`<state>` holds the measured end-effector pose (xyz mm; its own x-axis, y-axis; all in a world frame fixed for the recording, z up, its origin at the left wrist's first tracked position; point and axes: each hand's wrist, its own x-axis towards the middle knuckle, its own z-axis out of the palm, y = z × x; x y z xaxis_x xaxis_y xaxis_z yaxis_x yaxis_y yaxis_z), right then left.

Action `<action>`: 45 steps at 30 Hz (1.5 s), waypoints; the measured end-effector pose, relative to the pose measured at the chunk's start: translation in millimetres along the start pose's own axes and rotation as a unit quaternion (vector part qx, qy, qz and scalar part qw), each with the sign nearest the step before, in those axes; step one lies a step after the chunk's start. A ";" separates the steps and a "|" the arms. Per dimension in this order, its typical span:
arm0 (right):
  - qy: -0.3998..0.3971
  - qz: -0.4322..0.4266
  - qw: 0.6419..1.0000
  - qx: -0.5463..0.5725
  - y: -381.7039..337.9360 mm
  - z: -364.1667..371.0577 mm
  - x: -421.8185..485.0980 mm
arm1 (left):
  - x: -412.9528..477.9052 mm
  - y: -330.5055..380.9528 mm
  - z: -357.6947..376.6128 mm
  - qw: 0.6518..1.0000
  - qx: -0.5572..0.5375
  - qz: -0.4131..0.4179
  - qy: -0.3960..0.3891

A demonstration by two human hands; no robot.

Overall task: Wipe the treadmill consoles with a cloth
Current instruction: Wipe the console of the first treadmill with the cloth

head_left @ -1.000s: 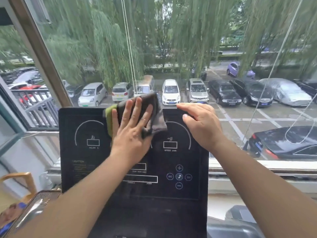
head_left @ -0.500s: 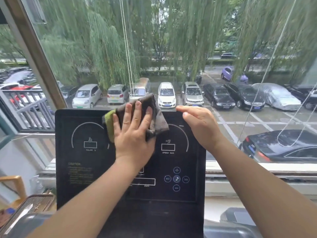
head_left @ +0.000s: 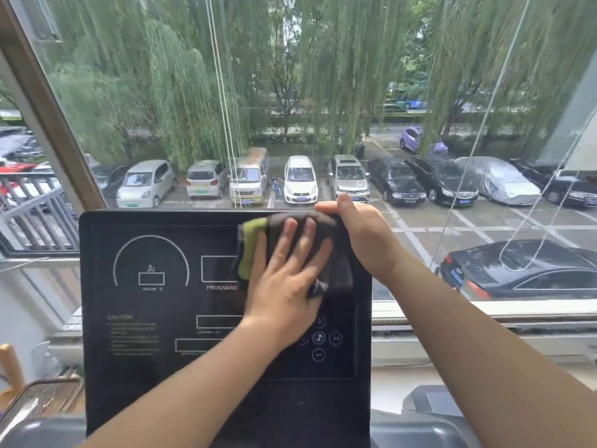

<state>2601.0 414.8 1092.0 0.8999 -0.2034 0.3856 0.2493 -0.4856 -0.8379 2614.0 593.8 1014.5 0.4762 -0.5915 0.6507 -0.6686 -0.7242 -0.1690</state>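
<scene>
Cloth [head_left: 339,260] lies under my flat left hand [head_left: 284,286] on the console [head_left: 145,318], beside my right hand [head_left: 365,234], which grips the top edge. Best done with even pressure and overlapping strokes, light over the buttons [head_left: 319,338].

1 view: head-worn wide-angle camera, facing forward and slightly down. Treadmill console [head_left: 155,367] near, filling lower centre. Window [head_left: 61,134] just behind it, car park [head_left: 484,227] far below.

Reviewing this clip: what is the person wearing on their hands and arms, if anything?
Nothing visible. The left hand and right hand are bare: no gloves, rings, watch or bracelets. The left forearm and right forearm are uncovered down to the frame's bottom edge; no sleeve shows.
</scene>
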 end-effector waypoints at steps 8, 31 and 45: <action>0.017 -0.011 1.000 0.002 -3.3 3.3 -3.3 | 19.1 -60.2 -16.5 0.976 0.037 0.215 0.014; 0.089 -0.016 0.996 -0.017 16.2 -27.4 -20.0 | -10.6 6.2 4.2 0.970 -0.034 0.239 -0.041; 0.104 -0.008 0.994 0.037 20.1 -18.9 -21.1 | -12.2 22.5 7.0 0.958 -0.023 0.277 -0.064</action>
<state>2580.3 393.3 1074.3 0.8044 -0.3714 0.4637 0.2951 -0.4275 -0.8545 2597.1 582.2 997.5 0.1047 -0.9219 0.3730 -0.8619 -0.2712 -0.4285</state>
